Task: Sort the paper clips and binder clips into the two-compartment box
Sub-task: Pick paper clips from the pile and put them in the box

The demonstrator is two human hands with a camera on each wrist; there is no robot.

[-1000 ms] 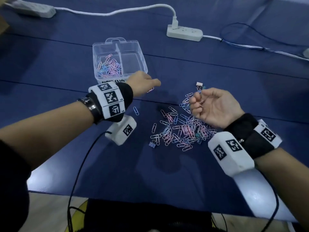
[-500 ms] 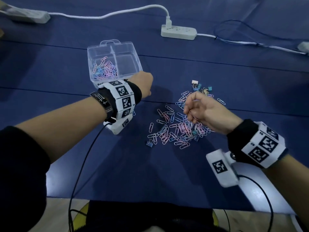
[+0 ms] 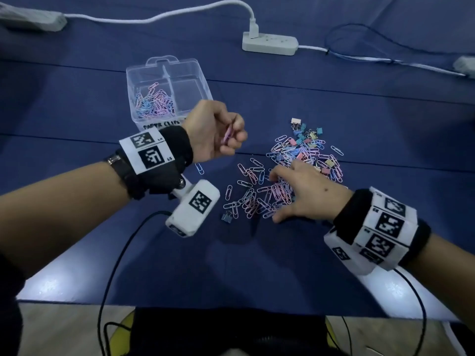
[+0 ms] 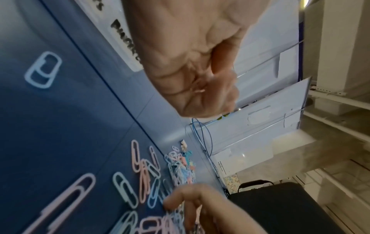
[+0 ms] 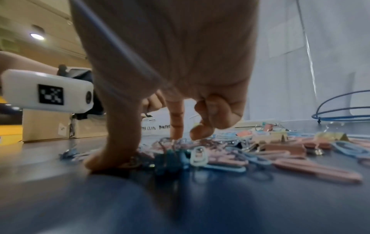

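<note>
A clear two-compartment box [image 3: 205, 86] stands at the back left; its left half holds pink and blue paper clips [image 3: 154, 102], and its right half looks bare. Just in front of it my left hand [image 3: 231, 136] is curled, pinching pink paper clips [image 3: 227, 136]; the left wrist view shows the closed fingers [image 4: 200, 66] beside the box label [image 4: 124, 31]. My right hand [image 3: 279, 195] lies palm down on the loose paper clip pile [image 3: 250, 201], thumb and index finger [image 5: 176, 126] touching clips [image 5: 218, 158]. Small binder clips [image 3: 307, 134] cluster at the pile's far side.
A lone blue binder clip [image 3: 226, 217] and a stray blue paper clip [image 3: 199, 168] lie left of the pile. White power strips [image 3: 270, 43] and a blue cable [image 3: 372, 34] run along the back. The table's front edge [image 3: 231, 308] is close to my body.
My right hand turned from palm up to palm down and dropped onto the pile. My left hand drew back from the right hand and curled up in front of the box.
</note>
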